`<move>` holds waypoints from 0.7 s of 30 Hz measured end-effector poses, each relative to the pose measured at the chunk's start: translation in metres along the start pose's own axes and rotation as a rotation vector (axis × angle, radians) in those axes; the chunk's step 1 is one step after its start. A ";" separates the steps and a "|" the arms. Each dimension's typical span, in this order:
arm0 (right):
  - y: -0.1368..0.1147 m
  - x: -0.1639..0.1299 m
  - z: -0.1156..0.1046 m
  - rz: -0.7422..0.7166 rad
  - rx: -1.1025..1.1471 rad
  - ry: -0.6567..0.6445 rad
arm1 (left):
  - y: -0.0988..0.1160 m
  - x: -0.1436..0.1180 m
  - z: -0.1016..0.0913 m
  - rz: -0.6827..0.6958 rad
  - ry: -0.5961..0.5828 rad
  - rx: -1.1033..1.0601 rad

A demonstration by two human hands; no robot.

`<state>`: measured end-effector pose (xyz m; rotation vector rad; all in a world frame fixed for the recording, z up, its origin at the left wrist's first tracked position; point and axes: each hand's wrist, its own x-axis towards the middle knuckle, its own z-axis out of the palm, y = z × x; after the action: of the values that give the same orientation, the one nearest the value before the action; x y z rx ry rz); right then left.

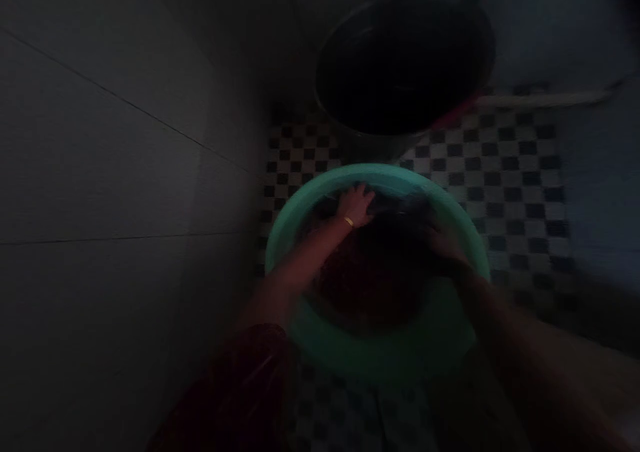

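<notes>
Both hands are in the green basin (300, 239): left hand (356, 205) at the far rim and right hand (443, 242) grip dark wet cloth (380, 272). Advisable: keep the cloth low, inside the rim.

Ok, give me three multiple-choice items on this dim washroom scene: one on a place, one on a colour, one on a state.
1. Where are both hands?
A. inside the basin
B. on the wall
C. in the dark tub

2. What colour is the basin?
A. red
B. green
C. yellow

3. What lies in the basin?
A. nothing
B. dark cloth
C. plates

Answers: 1 A, the left hand and right hand reach into the basin. 2 B, its rim shows green. 3 B, dark cloth fills it, near the dark tub.
</notes>
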<state>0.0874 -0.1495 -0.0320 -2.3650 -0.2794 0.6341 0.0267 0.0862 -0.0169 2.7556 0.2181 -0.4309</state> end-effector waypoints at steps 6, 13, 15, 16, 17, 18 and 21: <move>-0.004 -0.019 0.053 -0.056 -0.559 -0.089 | 0.022 -0.035 0.079 -0.022 -0.226 0.021; -0.005 0.003 0.044 0.050 -0.420 -0.186 | -0.028 -0.024 0.076 -0.202 -0.218 -0.291; -0.006 0.001 0.032 -0.036 -0.375 -0.096 | -0.039 -0.026 0.067 -0.211 -0.141 -0.331; -0.007 -0.002 0.025 -0.098 -0.343 -0.024 | -0.040 -0.028 0.065 -0.218 -0.095 -0.325; -0.008 -0.006 0.017 -0.144 -0.289 0.053 | -0.038 -0.030 0.062 -0.232 -0.050 -0.317; -0.009 -0.010 0.009 -0.152 -0.216 0.124 | -0.035 -0.032 0.060 -0.257 -0.014 -0.322; -0.015 -0.012 -0.017 -0.010 0.041 0.338 | -0.022 -0.034 0.046 -0.363 0.121 -0.446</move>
<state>0.0855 -0.1512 -0.0066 -2.3807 -0.1265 0.2252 -0.0220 0.0873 -0.0537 2.3019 0.7549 -0.2630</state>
